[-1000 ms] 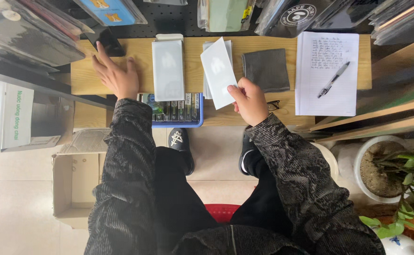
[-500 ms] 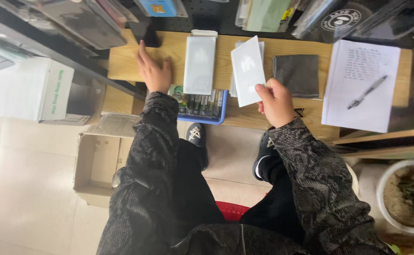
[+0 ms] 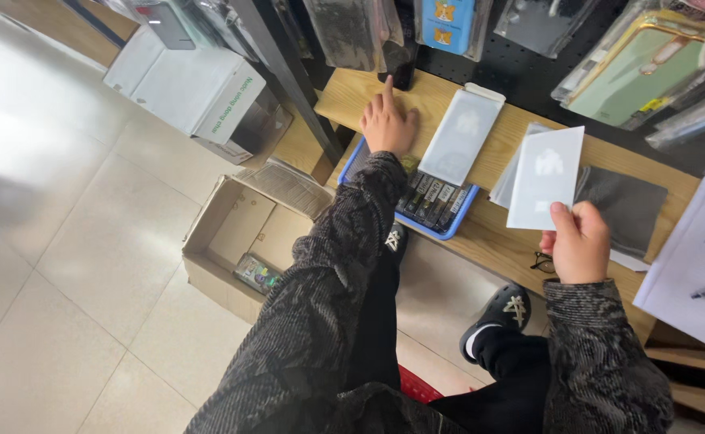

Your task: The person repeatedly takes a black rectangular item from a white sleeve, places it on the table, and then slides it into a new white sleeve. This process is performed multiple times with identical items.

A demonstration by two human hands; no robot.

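My right hand [image 3: 579, 243] pinches a white packet [image 3: 547, 177] by its near edge, long axis pointing far; my left hand [image 3: 388, 124] lies spread on the wooden shelf [image 3: 344, 96].

Right hand [image 3: 582, 245] pinches white packet [image 3: 545, 177]; left hand [image 3: 388, 124] flat on wooden shelf [image 3: 344, 92]

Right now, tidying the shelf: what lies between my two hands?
In the head view, a white flat packet on the blue tray lies between left hand and right hand.

This looks like a small phone-accessory shop: packaged phone cases [image 3: 642, 68] hang in rows on a black pegboard [image 3: 529, 60] above a wooden bench [image 3: 481, 233], a blue tray [image 3: 441, 229] holds boxed stock, and an open cardboard carton [image 3: 232, 241] sits on the tiled floor [image 3: 71, 241].
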